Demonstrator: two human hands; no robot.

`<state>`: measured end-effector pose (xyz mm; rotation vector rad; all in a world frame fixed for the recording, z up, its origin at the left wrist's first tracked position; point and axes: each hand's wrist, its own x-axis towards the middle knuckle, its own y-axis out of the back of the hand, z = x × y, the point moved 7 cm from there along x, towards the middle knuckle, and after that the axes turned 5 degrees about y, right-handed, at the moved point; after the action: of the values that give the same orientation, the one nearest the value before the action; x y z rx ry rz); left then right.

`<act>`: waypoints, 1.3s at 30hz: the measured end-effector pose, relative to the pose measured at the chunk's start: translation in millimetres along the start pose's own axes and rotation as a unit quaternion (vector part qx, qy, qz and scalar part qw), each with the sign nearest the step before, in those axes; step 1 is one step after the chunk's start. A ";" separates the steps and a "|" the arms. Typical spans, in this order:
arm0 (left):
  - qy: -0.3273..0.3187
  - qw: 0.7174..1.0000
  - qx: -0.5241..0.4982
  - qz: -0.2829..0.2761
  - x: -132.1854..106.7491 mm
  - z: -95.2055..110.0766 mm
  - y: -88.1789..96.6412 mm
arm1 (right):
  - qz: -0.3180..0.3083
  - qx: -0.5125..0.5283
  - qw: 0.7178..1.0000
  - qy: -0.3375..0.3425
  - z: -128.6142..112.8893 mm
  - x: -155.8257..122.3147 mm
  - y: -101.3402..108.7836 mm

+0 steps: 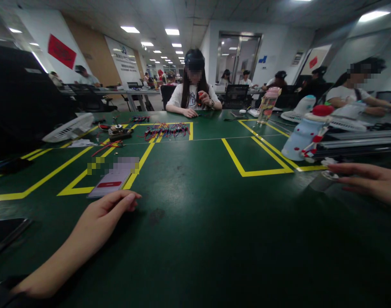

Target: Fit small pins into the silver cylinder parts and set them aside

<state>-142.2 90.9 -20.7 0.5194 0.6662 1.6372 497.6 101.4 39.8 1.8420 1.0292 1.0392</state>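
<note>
On the green table, my left hand (116, 207) rests with its fingers curled in and the thumb against them; nothing shows in it. Just beyond its knuckles lies a phone (113, 176) with a lit, partly blurred screen. Far to the right, my right hand (373, 179) stretches its fingers out, thumb and forefinger apart, at the upper end of a small grey cylinder (321, 181). Whether the fingertips touch the cylinder I cannot tell. A small white piece (328, 161) shows just beyond the forefinger.
A light-blue bottle (296, 137) with a red top and a pink-lidded bottle (268, 106) stand at right. Tangled wires (166, 131) and a white fan (69, 127) lie further left. A dark device (7, 233) sits near left. Opposite sits another person (194, 92).
</note>
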 end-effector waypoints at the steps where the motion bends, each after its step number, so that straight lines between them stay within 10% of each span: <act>1: -0.002 1.000 0.000 0.000 0.2 -0.5 -0.1 | -0.026 0.013 0.999 -0.028 7.9 -0.9 -4.8; 6: -0.010 1.000 -0.004 0.000 1.0 -1.3 -0.2 | -0.038 0.008 0.995 -0.094 20.5 -12.6 -19.0; 17: -0.014 1.000 0.012 -0.002 -6.6 14.6 0.8 | 0.029 -0.042 0.999 -0.004 -19.7 -31.1 -31.7; 23: -0.021 0.999 0.032 -0.004 -7.3 20.5 -1.0 | 0.156 -0.012 0.942 0.298 -98.3 -60.9 -28.3; 26: -0.030 0.999 0.027 -0.009 -9.0 23.5 -0.8 | 0.087 0.122 0.894 0.422 -167.3 -97.5 -47.3; 31: -0.027 0.999 0.016 -0.020 -8.4 18.8 0.5 | -0.150 0.305 0.838 0.426 -258.1 -146.7 -93.6; 39: -0.058 0.997 0.042 -0.018 -7.3 21.6 -6.2 | -0.207 0.353 0.817 0.407 -270.2 -157.2 -115.3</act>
<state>-122.1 87.2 -8.8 0.6551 0.6577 1.5384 169.5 65.1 -5.8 1.5187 2.4842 1.2883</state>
